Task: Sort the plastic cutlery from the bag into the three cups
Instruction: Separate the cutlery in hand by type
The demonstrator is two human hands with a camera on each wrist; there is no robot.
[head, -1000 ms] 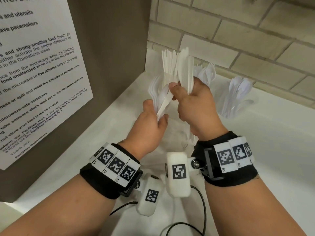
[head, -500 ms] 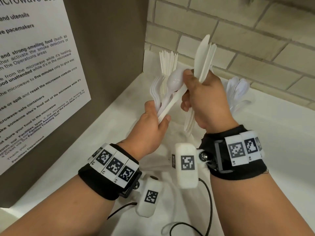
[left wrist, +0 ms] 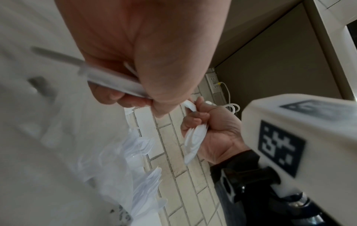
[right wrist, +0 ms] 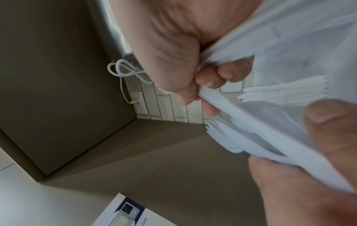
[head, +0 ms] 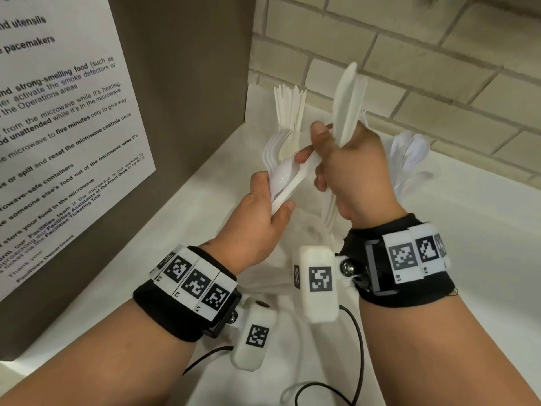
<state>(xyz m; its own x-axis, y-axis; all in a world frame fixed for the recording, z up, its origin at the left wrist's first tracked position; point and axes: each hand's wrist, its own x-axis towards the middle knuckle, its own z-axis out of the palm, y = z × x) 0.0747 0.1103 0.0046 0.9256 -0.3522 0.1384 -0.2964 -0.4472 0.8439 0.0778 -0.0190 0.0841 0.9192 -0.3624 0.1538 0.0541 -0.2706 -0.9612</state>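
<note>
1. The left hand (head: 260,218) is curled round a small bunch of white plastic spoons (head: 285,180), thumb pinching the handles from below; the spoon bowls point up and away from the person.
2. The right hand (head: 354,171) is closed in a fist on a bundle of plastic knives (head: 348,104) that stands upright above the knuckles, with the handles sticking out below the palm. Its thumb and forefinger also touch the far end of the spoons, so both hands meet on that bunch.
3. Behind the hands, sorted cutlery stands against the brick wall (head: 439,68): knives (head: 289,106) at the left, fork tines (head: 273,148) just below them, spoons (head: 409,153) at the right. The cups themselves are hidden or too pale to make out.
4. The white bag (head: 295,230) lies crumpled on the counter (head: 483,259) under the wrists.
5. Risks, as I judge them:
   - The right hand does two jobs at once; loosening the thumb to take or pass a spoon could let the knives slide out of the fist.
   - Smooth, nested spoons may slip apart and drop onto the bag.
   - All pieces are the same white, so a spoon could ride along with the knives into the wrong cup.
   - Reaching over with a full fist could knock the light, top-heavy cups over.
</note>
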